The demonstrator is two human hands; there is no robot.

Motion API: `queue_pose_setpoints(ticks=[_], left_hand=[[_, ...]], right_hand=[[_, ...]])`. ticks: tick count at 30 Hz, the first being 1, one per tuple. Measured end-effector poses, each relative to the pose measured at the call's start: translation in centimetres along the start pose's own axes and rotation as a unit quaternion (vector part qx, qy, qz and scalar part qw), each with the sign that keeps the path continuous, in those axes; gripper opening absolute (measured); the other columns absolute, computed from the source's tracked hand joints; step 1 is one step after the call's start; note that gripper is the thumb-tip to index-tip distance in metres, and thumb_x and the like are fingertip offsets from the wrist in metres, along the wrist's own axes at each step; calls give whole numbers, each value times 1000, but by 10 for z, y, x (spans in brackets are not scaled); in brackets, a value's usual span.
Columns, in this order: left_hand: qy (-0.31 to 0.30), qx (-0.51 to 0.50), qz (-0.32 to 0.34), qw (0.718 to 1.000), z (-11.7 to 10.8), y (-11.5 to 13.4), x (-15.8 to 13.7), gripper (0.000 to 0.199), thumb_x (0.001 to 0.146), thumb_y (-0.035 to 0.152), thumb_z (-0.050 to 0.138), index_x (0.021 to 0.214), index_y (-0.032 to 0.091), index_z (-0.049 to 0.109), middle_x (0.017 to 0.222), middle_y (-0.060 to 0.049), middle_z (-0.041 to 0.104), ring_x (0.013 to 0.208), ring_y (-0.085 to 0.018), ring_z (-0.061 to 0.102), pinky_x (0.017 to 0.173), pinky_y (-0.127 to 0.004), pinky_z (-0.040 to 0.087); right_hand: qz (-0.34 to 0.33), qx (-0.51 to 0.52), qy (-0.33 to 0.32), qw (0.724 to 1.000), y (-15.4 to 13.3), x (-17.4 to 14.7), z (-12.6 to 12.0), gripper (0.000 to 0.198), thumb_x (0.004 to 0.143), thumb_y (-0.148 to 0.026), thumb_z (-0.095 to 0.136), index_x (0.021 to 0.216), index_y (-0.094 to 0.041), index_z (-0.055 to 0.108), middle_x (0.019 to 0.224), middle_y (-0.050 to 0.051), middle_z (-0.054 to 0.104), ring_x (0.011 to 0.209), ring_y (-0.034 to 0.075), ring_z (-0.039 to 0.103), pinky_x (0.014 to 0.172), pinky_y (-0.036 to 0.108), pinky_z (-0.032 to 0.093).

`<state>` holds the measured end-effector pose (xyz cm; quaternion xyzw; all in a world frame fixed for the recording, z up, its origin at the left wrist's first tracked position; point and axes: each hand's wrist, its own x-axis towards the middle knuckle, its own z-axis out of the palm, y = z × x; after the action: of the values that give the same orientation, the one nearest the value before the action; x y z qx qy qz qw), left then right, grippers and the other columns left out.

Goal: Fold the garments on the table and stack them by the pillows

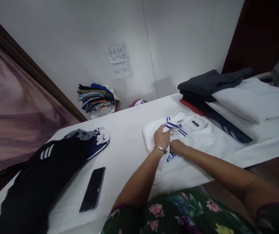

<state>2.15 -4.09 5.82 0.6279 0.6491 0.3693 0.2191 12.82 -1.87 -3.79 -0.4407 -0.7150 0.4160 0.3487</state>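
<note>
A white top (197,139) with blue stripes, blue lettering and a dark neck label lies partly folded on the white table (127,130). My left hand (162,136), with a silver bracelet at the wrist, is closed on its blue-striped fabric, which stands up a little from the rest. Just to the right and lower, my right hand (177,147) is curled against the same top beside the blue lettering. Its fingertips are partly hidden in the cloth, and it appears to grip the fabric.
Stacked clothes (209,84), grey, red, navy and white, lie at the right. Dark garments (54,165) with white stripes spread over the left side, beside a black phone (93,190). Another clothes pile (97,99) stands beyond the table's far edge, below paper notes (118,53) on the wall.
</note>
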Motion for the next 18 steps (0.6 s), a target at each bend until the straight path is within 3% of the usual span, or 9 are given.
queue_pose_setpoints(ticks=[4,6,8,10,12,13,16,18], left_hand=[[2,2,7,1000,2,0,-2,36,80,16,50,111,25,64,102,0,71,96,-19,63,85,-28,46],[2,-1,16,1000,3,1,-3,34,80,17,50,110,26,64,102,0,71,96,-19,63,84,-28,46],[0,-4,22,1000,3,1,-4,34,81,17,50,110,27,64,103,1,71,97,-19,63,83,-27,47],[-5,-1,20,1000,3,2,-4,33,81,18,50,110,27,64,102,2,71,96,-18,63,83,-27,47],[-6,7,21,1000,3,3,-5,34,81,18,50,111,27,64,102,1,71,96,-19,63,83,-27,47],[-4,10,24,1000,3,3,-6,34,81,18,51,111,27,64,102,1,71,96,-19,63,84,-27,46],[15,14,45,999,1,5,-7,35,81,19,52,114,26,62,105,1,70,98,-19,63,85,-27,46],[23,13,51,998,1,4,-8,36,82,20,52,115,26,62,106,0,70,98,-19,63,86,-27,46]], right_hand=[[16,35,-3,999,-9,-9,-6,14,64,-24,59,52,-20,53,51,0,57,59,18,56,61,29,43],[28,147,36,988,-12,-12,-9,11,69,-29,55,63,-21,56,58,-1,60,64,18,58,63,30,47],[51,344,69,935,-15,-15,-12,8,69,-30,57,70,-22,57,64,-1,62,69,18,60,67,32,51],[78,515,80,850,-17,-16,-12,9,68,-29,61,73,-22,58,68,-1,63,69,17,61,70,32,53],[76,566,89,816,-18,-18,-12,10,69,-29,63,77,-23,60,74,-2,65,73,15,61,73,30,53],[60,559,101,821,-18,-19,-12,12,70,-29,64,80,-24,61,80,-3,66,78,15,62,76,30,52],[-7,450,132,883,-16,-18,-14,19,67,-21,70,84,-24,65,96,-2,66,102,17,58,89,30,47],[-19,415,152,897,-13,-14,-18,18,63,-16,71,80,-22,66,96,-1,66,107,18,56,94,30,44]])
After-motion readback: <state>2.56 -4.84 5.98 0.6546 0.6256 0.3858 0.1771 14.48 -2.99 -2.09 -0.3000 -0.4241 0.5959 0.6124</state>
